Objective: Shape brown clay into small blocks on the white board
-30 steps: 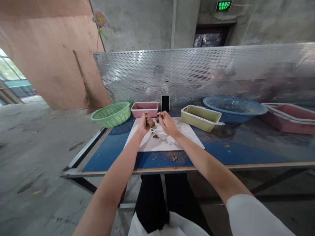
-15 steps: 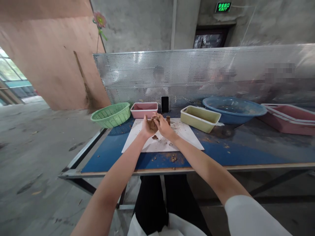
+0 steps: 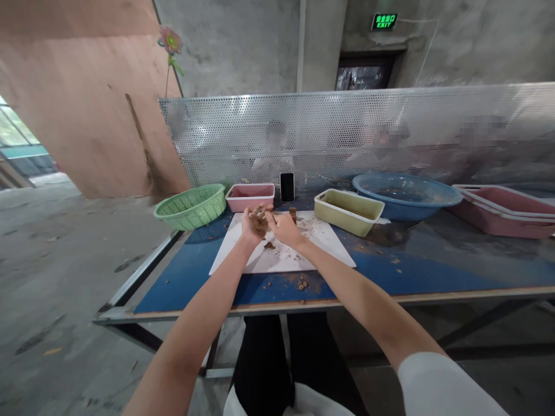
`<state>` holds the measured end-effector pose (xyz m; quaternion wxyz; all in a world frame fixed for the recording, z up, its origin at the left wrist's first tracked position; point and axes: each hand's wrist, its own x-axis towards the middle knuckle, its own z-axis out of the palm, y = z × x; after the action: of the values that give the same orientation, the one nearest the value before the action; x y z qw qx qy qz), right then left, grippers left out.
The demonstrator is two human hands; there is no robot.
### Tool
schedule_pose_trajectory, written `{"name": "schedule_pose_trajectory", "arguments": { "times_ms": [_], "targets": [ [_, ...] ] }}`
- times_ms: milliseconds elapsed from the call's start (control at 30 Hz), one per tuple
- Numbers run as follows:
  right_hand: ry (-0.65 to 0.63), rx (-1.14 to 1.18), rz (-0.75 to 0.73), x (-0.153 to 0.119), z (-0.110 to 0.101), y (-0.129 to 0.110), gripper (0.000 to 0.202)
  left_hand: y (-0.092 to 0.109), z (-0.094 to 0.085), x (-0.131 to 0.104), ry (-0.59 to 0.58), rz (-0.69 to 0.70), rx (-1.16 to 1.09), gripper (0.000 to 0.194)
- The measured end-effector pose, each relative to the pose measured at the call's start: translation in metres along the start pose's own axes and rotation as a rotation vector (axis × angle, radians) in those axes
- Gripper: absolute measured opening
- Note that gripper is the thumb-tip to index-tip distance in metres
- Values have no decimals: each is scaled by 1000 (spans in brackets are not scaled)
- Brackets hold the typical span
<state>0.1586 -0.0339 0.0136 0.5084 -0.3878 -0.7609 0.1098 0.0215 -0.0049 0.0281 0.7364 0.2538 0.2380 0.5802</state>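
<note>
My left hand [image 3: 255, 224] is turned palm up over the white board [image 3: 284, 263], its fingers spread and its palm smeared with brown clay. Close beside it, my right hand [image 3: 285, 227] has its fingers curled in toward the left fingers. A bit of brown clay [image 3: 269, 207] shows just past the right fingertips; whether that hand grips it is hard to make out. A small brown clay block [image 3: 293, 215] stands on the board behind my right hand. Below my hands lies a dark clay scrap [image 3: 269, 245], with crumbs scattered around it.
Behind the board are a pink bin [image 3: 250, 203] and a phone [image 3: 287, 187] standing upright. A green basket [image 3: 191, 211] is on the left. To the right stand an olive bin [image 3: 347, 216], a blue basin [image 3: 405, 202] and pink bins [image 3: 503, 219]. Clay crumbs [image 3: 302, 283] lie near the table's front edge.
My hands were cupped together around clay; now they have come slightly apart. The left fingers have spread, showing the smeared palm. The view has shifted a little.
</note>
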Motion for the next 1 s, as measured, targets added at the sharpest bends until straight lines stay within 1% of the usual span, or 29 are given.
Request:
{"name": "schedule_pose_trajectory", "arguments": {
  "times_ms": [67,133,267,333,433,500,633,700,833,1000],
  "targets": [
    [15,12,27,0,0,2,62,0,0,0,15,16,-9,39],
    [33,46,51,2,2,5,60,-1,0,0,32,19,-24,39],
    [93,163,58,5,5,13,41,-1,0,1,13,15,-41,37],
    [112,204,63,6,6,16,40,-1,-1,2,1,23,-45,37],
    [72,188,78,5,6,17,34,-2,-2,4,24,28,-31,35],
    [56,135,85,4,5,16,36,-2,-3,4,40,21,-28,34],
    [100,80,100,7,5,15,27,-2,0,2,46,18,-37,32],
    [90,106,113,8,7,15,27,-3,2,0,50,21,-26,31],
    [22,230,138,7,10,19,31,-4,4,-3,58,17,3,29],
    [12,269,146,5,13,25,28,-4,0,1,92,29,-11,29]
  ]
}}
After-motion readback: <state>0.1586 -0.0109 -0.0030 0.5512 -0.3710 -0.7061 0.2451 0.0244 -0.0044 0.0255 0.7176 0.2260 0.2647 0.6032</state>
